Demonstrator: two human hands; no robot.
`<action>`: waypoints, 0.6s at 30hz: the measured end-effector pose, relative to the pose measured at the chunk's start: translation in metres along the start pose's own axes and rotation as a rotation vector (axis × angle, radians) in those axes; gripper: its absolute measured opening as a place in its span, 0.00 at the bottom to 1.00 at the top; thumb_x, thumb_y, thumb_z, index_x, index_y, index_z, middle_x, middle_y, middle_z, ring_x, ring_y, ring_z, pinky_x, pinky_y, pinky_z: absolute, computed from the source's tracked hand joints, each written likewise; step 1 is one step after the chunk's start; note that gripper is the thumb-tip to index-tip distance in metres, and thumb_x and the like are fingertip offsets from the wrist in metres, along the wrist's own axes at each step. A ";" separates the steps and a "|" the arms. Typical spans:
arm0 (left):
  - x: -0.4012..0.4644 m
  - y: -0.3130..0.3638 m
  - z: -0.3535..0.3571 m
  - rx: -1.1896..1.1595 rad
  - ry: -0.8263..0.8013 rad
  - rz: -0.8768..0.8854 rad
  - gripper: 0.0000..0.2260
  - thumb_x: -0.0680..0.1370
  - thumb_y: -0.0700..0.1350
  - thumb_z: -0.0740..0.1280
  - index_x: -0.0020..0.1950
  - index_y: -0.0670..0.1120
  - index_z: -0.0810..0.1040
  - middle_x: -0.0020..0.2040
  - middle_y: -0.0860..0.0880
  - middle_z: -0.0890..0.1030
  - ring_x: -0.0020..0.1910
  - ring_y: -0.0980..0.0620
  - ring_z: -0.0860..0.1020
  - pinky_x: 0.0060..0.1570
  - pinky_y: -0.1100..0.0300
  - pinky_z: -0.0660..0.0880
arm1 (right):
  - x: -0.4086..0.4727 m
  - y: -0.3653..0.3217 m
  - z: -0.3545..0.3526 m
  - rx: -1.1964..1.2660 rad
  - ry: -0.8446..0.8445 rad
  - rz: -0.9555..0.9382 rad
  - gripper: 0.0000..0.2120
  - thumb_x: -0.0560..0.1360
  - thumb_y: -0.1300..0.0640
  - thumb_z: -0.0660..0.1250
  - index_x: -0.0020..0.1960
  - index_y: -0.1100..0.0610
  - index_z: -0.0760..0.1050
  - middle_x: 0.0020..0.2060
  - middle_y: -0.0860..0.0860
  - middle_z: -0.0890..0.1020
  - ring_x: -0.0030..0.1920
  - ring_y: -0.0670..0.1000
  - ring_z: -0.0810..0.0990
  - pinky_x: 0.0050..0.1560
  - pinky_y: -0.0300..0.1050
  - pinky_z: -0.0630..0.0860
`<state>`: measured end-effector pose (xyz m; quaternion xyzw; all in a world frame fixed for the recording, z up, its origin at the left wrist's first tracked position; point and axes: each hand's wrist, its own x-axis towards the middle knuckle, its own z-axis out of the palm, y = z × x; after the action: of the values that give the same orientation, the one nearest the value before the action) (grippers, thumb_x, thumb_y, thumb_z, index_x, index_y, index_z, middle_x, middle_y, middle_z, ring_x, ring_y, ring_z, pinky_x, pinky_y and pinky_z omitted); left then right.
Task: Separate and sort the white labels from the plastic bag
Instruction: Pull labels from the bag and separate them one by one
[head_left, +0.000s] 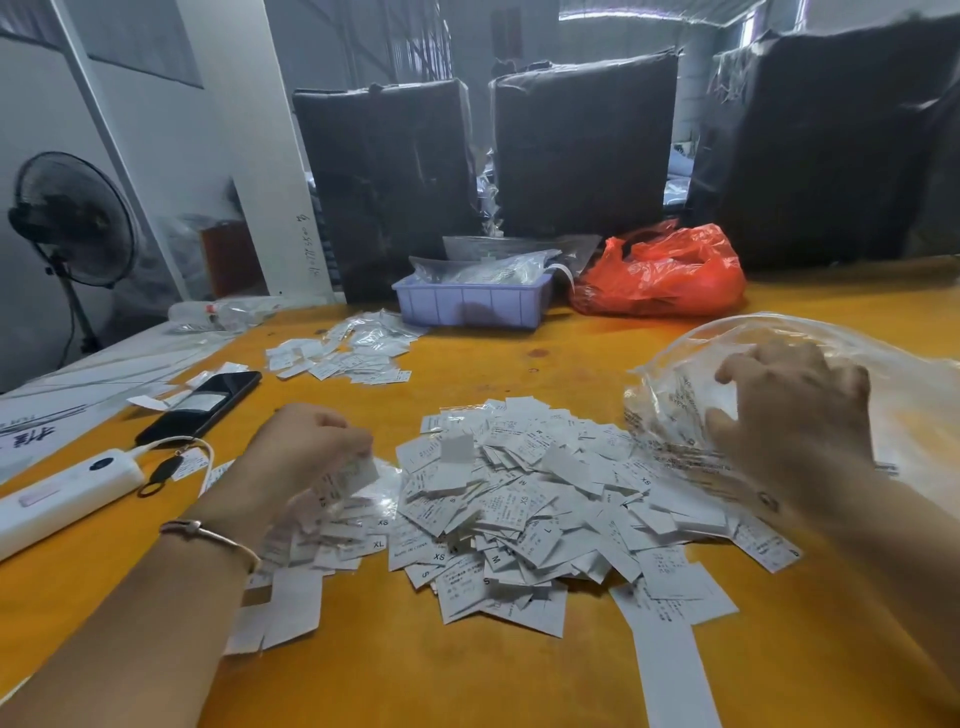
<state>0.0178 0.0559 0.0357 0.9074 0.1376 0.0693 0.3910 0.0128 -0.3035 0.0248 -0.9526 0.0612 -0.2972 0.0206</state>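
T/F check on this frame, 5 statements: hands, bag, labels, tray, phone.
1. The left hand pinches a few labels above the big label pile. True.
2. The right hand rests on the red bag. False: it is on the clear plastic bag; the red bag sits behind.
3. The purple tray is empty. False: it holds clear packets.
4. The phone lies left of the pile. True.
5. Only one label pile exists. False: a smaller pile lies farther back.
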 end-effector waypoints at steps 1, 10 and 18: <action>0.002 -0.003 -0.001 0.037 -0.028 -0.024 0.07 0.74 0.44 0.72 0.41 0.41 0.85 0.42 0.41 0.82 0.37 0.46 0.74 0.35 0.58 0.68 | 0.001 0.003 0.003 -0.066 -0.082 0.034 0.18 0.72 0.47 0.67 0.58 0.54 0.76 0.56 0.54 0.77 0.58 0.57 0.72 0.54 0.53 0.65; 0.009 -0.015 0.008 0.290 -0.047 0.022 0.10 0.67 0.48 0.81 0.42 0.53 0.82 0.45 0.53 0.81 0.46 0.51 0.78 0.41 0.58 0.75 | 0.005 0.011 0.013 -0.208 -0.204 0.038 0.05 0.74 0.59 0.63 0.45 0.52 0.78 0.42 0.49 0.77 0.44 0.53 0.73 0.45 0.46 0.62; -0.005 0.001 0.018 0.141 0.150 0.318 0.11 0.69 0.49 0.79 0.47 0.57 0.80 0.52 0.56 0.77 0.53 0.54 0.74 0.40 0.62 0.68 | 0.008 0.014 0.012 -0.140 -0.070 0.053 0.06 0.75 0.59 0.65 0.41 0.56 0.79 0.37 0.53 0.80 0.40 0.56 0.75 0.45 0.48 0.67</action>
<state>0.0176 0.0419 0.0239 0.9351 0.0256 0.1878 0.2994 0.0246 -0.3184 0.0182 -0.9596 0.1064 -0.2581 -0.0362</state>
